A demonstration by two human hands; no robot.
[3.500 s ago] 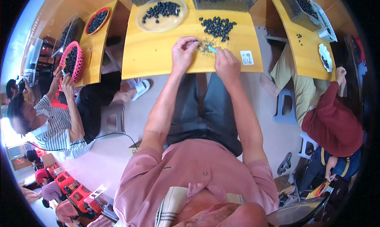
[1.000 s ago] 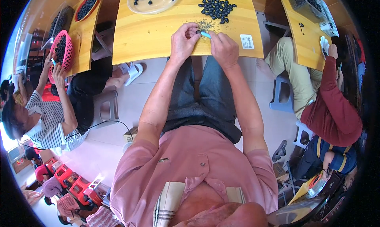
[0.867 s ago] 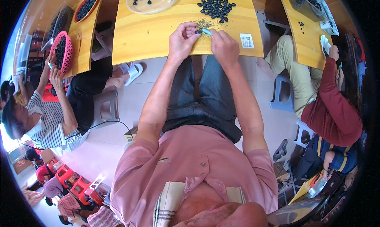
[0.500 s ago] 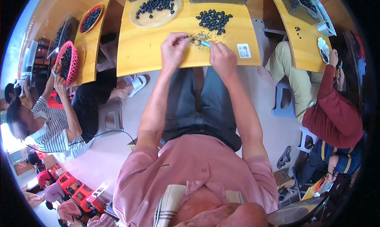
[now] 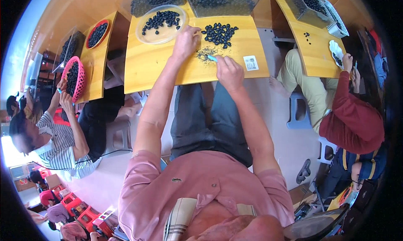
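My left hand point(image 5: 186, 42) is over the yellow table, between a round clear tray point(image 5: 139, 34) and a loose pile of small black bead-like pieces point(image 5: 219, 34). Its fingers are curled together, and what they hold, if anything, is hidden. My right hand point(image 5: 231, 71) grips a small tool with a light blue handle point(image 5: 213, 58), pointing left. Dark crumbs and shavings point(image 5: 205, 54) are scattered just beyond the tool's tip. More black pieces point(image 5: 161, 20) lie inside the tray.
Two clear bins point(image 5: 222, 6) of black pieces stand at the table's far edge. A white printed label point(image 5: 250, 63) is at the right. Co-workers sit at side tables, one by a pink basket point(image 5: 79, 79), one by a white dish point(image 5: 336, 52).
My left hand has moved away from the tool, forward toward the tray and pile. The dark piece seen at its fingertips is no longer visible. My right hand still holds the tool; the view has shifted.
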